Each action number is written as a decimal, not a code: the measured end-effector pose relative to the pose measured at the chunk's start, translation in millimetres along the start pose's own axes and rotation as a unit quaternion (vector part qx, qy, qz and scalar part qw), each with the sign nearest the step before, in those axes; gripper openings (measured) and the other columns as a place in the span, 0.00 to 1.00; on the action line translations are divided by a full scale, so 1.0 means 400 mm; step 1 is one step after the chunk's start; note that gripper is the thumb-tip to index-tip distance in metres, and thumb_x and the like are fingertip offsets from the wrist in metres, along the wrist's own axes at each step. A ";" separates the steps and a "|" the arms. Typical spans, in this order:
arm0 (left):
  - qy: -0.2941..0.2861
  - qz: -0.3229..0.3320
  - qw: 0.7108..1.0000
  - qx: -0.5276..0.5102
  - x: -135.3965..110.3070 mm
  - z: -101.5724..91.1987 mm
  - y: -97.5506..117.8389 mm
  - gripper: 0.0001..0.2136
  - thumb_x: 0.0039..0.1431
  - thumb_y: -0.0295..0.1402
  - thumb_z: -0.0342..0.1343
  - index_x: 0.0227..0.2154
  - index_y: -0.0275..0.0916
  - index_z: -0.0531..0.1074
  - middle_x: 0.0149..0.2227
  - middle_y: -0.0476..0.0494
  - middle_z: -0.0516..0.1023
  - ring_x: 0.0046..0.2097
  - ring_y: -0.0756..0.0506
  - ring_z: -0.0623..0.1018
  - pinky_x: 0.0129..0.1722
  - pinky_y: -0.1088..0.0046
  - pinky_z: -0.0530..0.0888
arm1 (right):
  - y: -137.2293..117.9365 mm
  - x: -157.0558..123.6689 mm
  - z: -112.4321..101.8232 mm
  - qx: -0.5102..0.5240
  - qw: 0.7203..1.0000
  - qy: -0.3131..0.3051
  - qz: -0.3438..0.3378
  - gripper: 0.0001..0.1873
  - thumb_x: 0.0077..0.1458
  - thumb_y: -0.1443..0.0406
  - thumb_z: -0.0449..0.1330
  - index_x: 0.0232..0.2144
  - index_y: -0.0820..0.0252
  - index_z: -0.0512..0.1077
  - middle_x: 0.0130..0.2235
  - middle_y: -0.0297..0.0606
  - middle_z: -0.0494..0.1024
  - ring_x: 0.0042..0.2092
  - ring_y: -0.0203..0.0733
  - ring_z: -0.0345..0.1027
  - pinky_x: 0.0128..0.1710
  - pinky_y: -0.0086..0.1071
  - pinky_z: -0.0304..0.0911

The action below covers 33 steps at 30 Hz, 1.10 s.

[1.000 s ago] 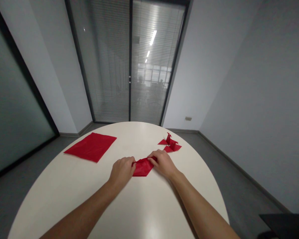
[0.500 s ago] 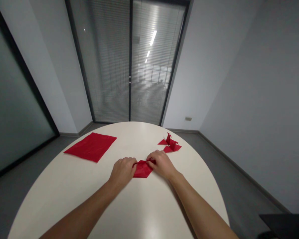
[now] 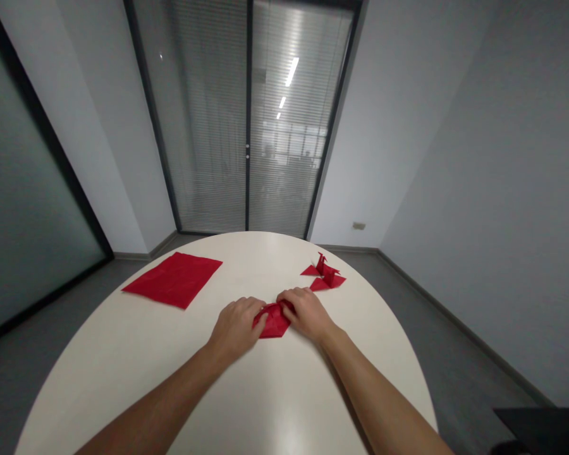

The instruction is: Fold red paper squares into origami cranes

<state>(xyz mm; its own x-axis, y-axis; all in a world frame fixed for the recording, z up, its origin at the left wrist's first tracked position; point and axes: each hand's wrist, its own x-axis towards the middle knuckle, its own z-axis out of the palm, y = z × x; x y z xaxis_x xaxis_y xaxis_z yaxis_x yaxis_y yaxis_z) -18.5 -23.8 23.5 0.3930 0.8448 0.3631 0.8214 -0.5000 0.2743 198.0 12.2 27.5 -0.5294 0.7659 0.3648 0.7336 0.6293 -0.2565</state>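
A small folded piece of red paper (image 3: 274,322) lies on the white round table (image 3: 246,392), between my two hands. My left hand (image 3: 237,327) rests on its left side with the fingers curled and pinching the paper's edge. My right hand (image 3: 304,314) covers its right side, fingers bent down and pressing on the paper. Much of the paper is hidden under the fingers.
A flat stack of red paper sheets (image 3: 174,279) lies at the table's far left. A finished red origami crane (image 3: 325,273) stands at the far right of the table. A dark object (image 3: 540,430) shows at the lower right corner, off the table.
Both hands have drawn closer together over the red paper, and the visible part of the paper has become narrower as it is folded inward.
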 end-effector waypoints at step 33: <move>-0.044 0.106 0.993 0.037 -0.016 0.036 -0.021 0.17 0.70 0.33 0.50 0.59 0.39 0.70 0.61 0.35 0.75 0.63 0.37 0.73 0.62 0.51 0.69 | -0.004 -0.025 0.029 0.018 0.992 -0.120 0.043 0.28 0.71 0.59 0.45 0.69 0.59 0.60 0.70 0.43 0.60 0.73 0.54 0.43 0.72 0.57 0.35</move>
<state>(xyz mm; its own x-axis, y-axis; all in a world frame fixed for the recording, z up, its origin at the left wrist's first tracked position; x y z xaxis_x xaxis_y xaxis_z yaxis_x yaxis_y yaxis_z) -22.1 -22.2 6.1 0.5918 0.7373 0.3259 0.7432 -0.6556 0.1336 197.2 5.3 13.8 -0.5551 0.8234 0.1178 0.7670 0.5615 -0.3106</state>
